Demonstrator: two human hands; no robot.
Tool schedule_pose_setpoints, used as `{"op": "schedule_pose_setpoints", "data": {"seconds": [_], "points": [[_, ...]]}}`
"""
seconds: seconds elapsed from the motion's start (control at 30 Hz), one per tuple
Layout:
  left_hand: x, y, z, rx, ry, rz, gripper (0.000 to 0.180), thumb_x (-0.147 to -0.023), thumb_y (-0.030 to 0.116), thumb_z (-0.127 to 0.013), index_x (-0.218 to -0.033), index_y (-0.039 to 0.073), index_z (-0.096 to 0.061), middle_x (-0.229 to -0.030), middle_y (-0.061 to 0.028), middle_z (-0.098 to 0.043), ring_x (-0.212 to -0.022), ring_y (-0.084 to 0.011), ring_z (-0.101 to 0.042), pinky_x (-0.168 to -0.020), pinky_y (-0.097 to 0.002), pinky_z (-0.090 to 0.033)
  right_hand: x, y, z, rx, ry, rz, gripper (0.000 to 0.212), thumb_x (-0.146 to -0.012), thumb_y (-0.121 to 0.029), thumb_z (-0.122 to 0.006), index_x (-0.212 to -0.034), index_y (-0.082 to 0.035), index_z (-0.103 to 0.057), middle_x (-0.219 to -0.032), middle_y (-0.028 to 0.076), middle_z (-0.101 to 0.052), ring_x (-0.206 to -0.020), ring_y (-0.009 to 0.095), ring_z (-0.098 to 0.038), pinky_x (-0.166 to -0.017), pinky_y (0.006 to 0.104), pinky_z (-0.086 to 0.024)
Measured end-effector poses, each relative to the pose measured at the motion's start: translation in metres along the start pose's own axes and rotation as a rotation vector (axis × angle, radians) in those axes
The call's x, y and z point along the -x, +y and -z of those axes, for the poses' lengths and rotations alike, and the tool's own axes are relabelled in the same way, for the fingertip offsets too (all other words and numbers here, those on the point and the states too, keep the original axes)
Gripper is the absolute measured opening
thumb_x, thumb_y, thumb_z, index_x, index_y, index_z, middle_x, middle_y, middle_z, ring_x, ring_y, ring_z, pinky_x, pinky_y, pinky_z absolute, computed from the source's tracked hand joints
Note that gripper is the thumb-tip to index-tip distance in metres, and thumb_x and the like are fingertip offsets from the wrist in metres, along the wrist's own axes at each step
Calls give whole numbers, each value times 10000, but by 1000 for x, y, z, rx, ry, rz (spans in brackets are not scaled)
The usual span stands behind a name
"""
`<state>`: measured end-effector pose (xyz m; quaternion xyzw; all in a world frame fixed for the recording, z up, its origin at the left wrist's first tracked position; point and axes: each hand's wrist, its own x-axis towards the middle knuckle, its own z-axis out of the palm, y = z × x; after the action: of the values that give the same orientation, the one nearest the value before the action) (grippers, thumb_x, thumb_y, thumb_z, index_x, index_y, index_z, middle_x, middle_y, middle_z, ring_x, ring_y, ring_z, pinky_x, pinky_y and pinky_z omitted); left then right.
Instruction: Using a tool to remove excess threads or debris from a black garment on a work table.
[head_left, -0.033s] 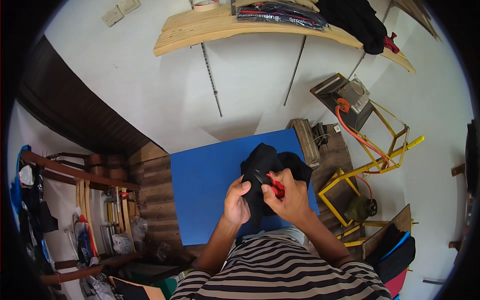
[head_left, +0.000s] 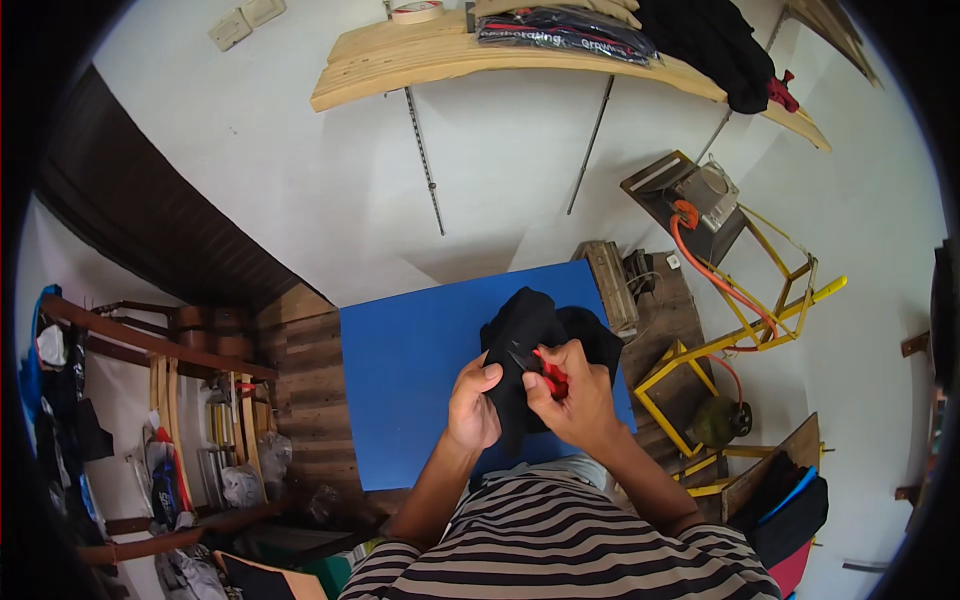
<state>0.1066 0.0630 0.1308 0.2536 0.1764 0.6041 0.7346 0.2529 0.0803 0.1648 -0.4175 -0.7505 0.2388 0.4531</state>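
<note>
A black cloth garment (head_left: 523,310) is lifted over the blue table (head_left: 410,370), and part of it lies bunched toward the table's right side. My left hand (head_left: 473,405) pinches the cloth's left edge, thumb on top and the other fingers mostly behind it. In my right hand (head_left: 575,400) is a pair of small red-handled scissors (head_left: 552,373), gripped between thumb and fingers. Their dark blades point up and left against the cloth, close to my left thumb. Whether the blades are apart is hard to make out against the black fabric.
A wooden wall shelf (head_left: 400,65) holds tape, plastic-wrapped packages and dark cloth. On the right stand a yellow metal frame (head_left: 660,395) with an orange hose (head_left: 715,275) and a green gas cylinder (head_left: 715,422). A cluttered rack (head_left: 150,350) is at left; a wooden crate (head_left: 612,285) adjoins the table.
</note>
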Motion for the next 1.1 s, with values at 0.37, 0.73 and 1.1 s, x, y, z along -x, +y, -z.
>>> {"op": "schedule_pose_setpoints", "data": {"seconds": [0.37, 0.73, 1.1], "points": [[19, 2, -6, -16, -11, -31, 519, -879, 299, -471, -1238, -75, -483, -1114, -154, -614, -963, -211, -607, -850, -314, -481, 28, -17, -8, -370, -25, -139, 193, -899, -147, -649, -896, -20, -503, -615, -10, -479, -557, 29, -393, -500, 200, -346], [37, 11, -17, -130, -2, -77, 513, -869, 274, -437, -1239, -77, -494, -1170, -170, -610, -1022, -236, -609, -923, -328, -456, 47, -32, -9, -319, 30, -34, 161, -901, -113, -636, -880, -11, -514, -628, -43, -468, -546, 17, -369, -491, 192, -309], [41, 33, -8, -244, -157, 126, 486, -861, 221, -451, -1203, -115, -531, -1094, -141, -642, -970, -168, -608, -880, -263, -431, 7, -17, 20, -485, -19, -425, 202, -891, -170, -652, -991, -21, -558, -650, -47, -452, -625, 39, -383, -567, 204, -329]]}}
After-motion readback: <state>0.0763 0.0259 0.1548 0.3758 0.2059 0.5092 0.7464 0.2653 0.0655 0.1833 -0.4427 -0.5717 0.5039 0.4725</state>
